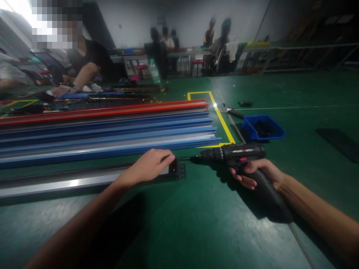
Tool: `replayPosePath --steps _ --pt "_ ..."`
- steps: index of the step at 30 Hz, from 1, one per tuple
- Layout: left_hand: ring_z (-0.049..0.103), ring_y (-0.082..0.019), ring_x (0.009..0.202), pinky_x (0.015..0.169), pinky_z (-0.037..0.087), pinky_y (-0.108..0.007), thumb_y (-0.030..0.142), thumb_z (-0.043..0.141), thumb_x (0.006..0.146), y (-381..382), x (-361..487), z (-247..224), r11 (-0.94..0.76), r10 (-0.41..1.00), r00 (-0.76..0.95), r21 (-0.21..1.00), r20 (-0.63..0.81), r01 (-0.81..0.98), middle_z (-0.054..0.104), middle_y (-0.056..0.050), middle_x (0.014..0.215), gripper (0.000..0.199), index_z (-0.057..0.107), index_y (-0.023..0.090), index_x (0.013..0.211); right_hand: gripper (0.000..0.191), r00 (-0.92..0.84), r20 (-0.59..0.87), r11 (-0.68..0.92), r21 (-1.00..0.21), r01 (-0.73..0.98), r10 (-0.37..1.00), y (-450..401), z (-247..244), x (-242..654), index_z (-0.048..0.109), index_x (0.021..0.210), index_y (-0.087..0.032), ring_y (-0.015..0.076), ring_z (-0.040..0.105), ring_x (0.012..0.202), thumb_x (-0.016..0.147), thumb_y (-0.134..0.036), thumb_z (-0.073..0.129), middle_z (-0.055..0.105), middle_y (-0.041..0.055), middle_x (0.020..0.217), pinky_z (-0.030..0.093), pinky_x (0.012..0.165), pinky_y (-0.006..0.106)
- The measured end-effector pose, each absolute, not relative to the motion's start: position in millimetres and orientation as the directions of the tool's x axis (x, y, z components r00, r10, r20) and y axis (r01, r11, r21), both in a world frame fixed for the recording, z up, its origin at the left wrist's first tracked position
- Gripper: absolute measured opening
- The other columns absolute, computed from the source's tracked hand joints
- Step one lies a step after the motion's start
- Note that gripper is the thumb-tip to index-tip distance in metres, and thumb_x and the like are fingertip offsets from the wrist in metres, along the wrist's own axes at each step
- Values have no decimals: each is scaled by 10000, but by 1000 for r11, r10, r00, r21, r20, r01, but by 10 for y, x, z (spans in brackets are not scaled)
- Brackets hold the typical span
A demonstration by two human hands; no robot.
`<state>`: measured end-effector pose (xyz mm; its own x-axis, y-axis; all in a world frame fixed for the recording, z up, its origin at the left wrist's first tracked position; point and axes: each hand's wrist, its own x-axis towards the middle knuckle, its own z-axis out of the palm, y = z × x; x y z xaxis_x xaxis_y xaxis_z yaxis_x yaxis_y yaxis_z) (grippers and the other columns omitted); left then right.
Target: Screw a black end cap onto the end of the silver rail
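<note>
My right hand point(258, 173) is wrapped around the grip of a black corded power drill point(238, 151). Its thin bit points left, the tip close to the end of a long black metal channel point(84, 182) with a silvery inside. That end carries a black end cap point(181, 171) with small slots. My left hand point(153, 164) is closed over the channel just behind the cap, thumb and fingers near the bit's tip; the undersides of the fingers are hidden.
Blue channels point(112, 140) and orange-red ones point(157, 106) lie beyond, near yellow tape point(224, 123). A blue bin point(263, 129) of dark parts and pliers point(231, 111) are at right. A co-worker point(92, 59) handles wires across the green table point(174, 231). The drill's cord trails toward me.
</note>
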<state>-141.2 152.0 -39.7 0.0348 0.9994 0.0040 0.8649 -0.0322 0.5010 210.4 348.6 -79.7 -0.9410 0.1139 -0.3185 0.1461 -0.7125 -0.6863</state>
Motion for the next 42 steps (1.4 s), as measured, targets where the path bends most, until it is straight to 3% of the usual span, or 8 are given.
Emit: replayPosePath --steps 42 --pt "650 -173 825 758 434 -295 478 355 1072 1547 -1435 -436 -87 996 78 456 37 886 736 -28 926 467 703 196 941 359 -969 -247 -688 -706 170 13 3518 -813 2060 715 1118 10 99 571 531 846 -162 556 723 148 912 558 564 233"
